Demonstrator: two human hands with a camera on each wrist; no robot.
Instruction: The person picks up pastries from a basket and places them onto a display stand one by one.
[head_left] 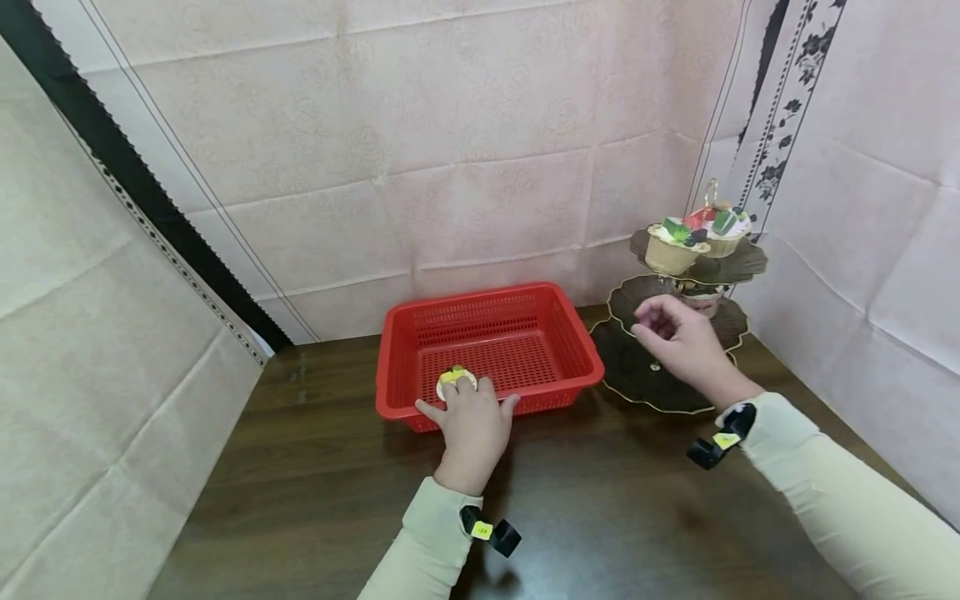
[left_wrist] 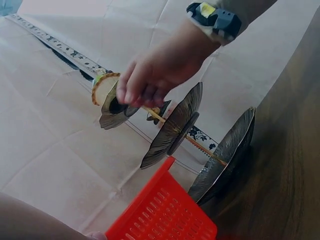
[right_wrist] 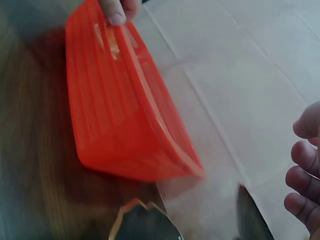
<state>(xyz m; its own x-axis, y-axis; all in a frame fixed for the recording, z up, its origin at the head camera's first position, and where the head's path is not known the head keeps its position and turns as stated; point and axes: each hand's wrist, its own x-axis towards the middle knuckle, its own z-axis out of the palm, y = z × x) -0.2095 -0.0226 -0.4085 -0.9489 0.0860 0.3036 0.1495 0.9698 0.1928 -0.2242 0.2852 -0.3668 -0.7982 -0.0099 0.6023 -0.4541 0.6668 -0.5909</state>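
- The left hand (head_left: 470,423) reaches over the near rim of the red plastic basket (head_left: 547,315), its fingers curled around a small toy cupcake (head_left: 455,380) with a yellow top; the cupcake sits low inside the basket at its near edge.
- The basket stands on the dark wooden table (head_left: 315,492), just to the left of the three-tier cake stand (head_left: 738,265).
- The right hand (head_left: 678,337) hovers in front of the stand's middle tier (head_left: 626,293), fingers loosely curled and holding nothing; in the left wrist view the same hand (left_wrist: 157,75) hangs beside the tiers with its fingertips apart.
- On the stand's top tier sit two more toy cupcakes: one (head_left: 672,244) with green topping and one (head_left: 722,229) behind it with red and green decoration.
- Another cupcake (head_left: 703,298) rests on the middle tier, partly hidden behind the right hand.
- Pale pink cloth (head_left: 465,150) hangs behind and around the table.
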